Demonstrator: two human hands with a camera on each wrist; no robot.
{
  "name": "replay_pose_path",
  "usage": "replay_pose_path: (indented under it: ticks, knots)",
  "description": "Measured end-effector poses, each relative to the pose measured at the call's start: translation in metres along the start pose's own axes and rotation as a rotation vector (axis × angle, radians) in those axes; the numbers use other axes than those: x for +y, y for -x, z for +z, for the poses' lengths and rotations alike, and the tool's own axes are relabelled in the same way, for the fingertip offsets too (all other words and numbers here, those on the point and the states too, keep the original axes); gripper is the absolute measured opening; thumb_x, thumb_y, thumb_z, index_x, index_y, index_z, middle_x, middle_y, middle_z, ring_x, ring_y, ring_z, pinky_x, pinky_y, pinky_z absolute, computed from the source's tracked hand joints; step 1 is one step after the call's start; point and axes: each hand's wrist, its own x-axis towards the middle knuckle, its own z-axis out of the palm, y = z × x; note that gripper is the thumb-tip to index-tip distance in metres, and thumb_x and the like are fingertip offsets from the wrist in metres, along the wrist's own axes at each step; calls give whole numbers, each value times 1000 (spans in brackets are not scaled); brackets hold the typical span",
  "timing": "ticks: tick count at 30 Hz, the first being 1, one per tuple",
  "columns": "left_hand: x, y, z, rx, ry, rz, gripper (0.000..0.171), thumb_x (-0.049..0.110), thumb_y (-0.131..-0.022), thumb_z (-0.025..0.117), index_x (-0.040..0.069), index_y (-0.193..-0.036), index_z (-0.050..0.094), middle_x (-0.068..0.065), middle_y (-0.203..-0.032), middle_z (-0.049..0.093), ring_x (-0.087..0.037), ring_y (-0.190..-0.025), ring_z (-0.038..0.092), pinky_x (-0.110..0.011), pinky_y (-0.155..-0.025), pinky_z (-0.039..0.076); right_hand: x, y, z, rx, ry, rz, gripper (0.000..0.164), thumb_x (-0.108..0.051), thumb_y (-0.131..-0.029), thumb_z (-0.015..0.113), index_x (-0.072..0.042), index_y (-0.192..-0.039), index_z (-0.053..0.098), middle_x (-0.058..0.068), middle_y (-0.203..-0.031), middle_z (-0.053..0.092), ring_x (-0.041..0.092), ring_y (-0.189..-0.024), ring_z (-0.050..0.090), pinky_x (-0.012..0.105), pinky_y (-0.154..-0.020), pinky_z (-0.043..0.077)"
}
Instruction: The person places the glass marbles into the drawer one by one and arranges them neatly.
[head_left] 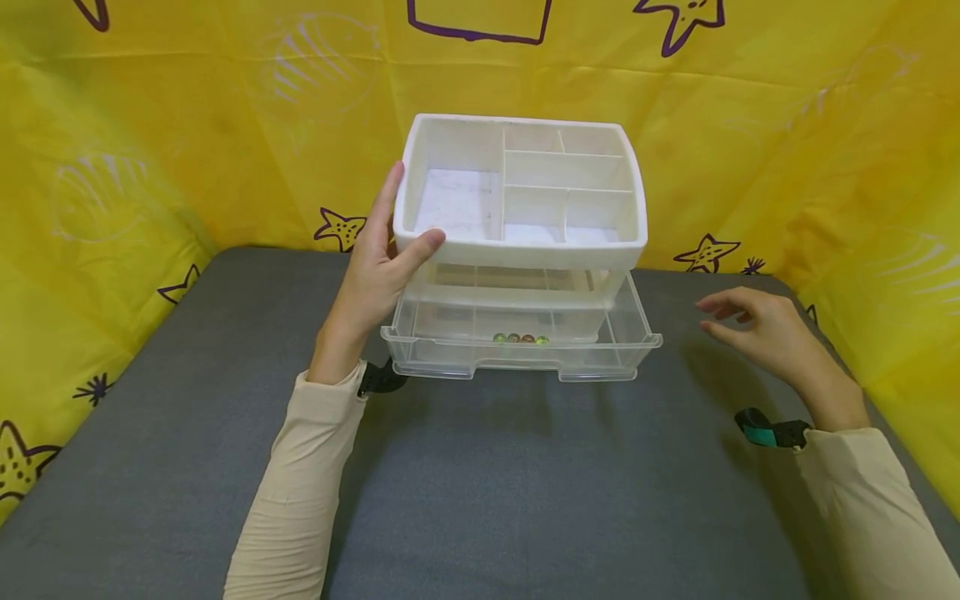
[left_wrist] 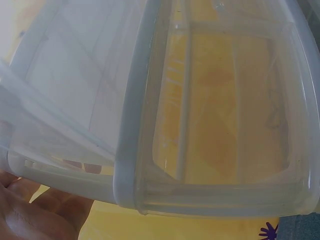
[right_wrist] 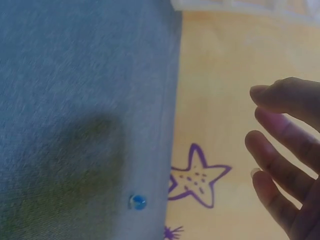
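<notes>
A white plastic drawer organizer (head_left: 522, 254) with a divided top tray is at the middle of the head view. Its clear drawer (head_left: 517, 360) is pulled out at the front, with several green and reddish marbles (head_left: 521, 339) in a row inside. My left hand (head_left: 375, 271) grips the organizer's upper left side, thumb over the front rim; in the left wrist view, the fingers (left_wrist: 65, 210) show at its edge. Apart from the organizer, my right hand (head_left: 776, 337) hovers at the right with loosely bent fingers and holds nothing. A blue marble (right_wrist: 137, 202) lies near the table's edge in the right wrist view.
The organizer is near the back of a grey cloth-covered table (head_left: 517, 508). Yellow cloth (head_left: 225, 125) printed with starfish and fish hangs behind it and along both sides. A black strap (head_left: 772, 432) is at my right wrist.
</notes>
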Motion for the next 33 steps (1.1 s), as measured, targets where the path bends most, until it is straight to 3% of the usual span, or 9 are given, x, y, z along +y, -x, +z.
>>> replay_pose_path:
  ticks: [8, 15, 28, 33]
  knots:
    - [1, -1, 0, -1, 8, -15, 81, 9, -96, 63, 25, -160, 16, -14, -151, 37, -21, -116, 50, -21, -90, 52, 14, 6, 4, -36, 24, 0, 24, -2, -83, 76, -5, -107, 72, 16, -99, 74, -20, -83, 46, 5, -71, 41]
    - [1, -1, 1, 1, 16, -16, 80, 9, -96, 63, 25, -160, 16, -14, -151, 38, -22, -116, 51, -21, -89, 52, 23, 8, 8, -68, 19, 17, 27, -2, -83, 76, -3, -109, 72, 17, -103, 72, -10, -82, 53, 9, -71, 43]
    - [0, 0, 1, 3, 4, -19, 81, 10, -96, 64, 25, -160, 17, -12, -153, 35, -22, -118, 50, -22, -90, 52, 41, 12, 14, -134, 6, 148, 23, -12, -88, 74, -2, -110, 72, 22, -106, 70, -4, -78, 57, 13, -64, 46]
    - [0, -1, 1, 3, 7, -11, 81, 10, -96, 63, 24, -160, 17, -13, -153, 36, -23, -118, 50, -22, -90, 52, 46, 14, 16, -148, 17, 160, 23, -13, -90, 73, -3, -111, 72, 22, -107, 69, 19, -85, 64, 17, -65, 46]
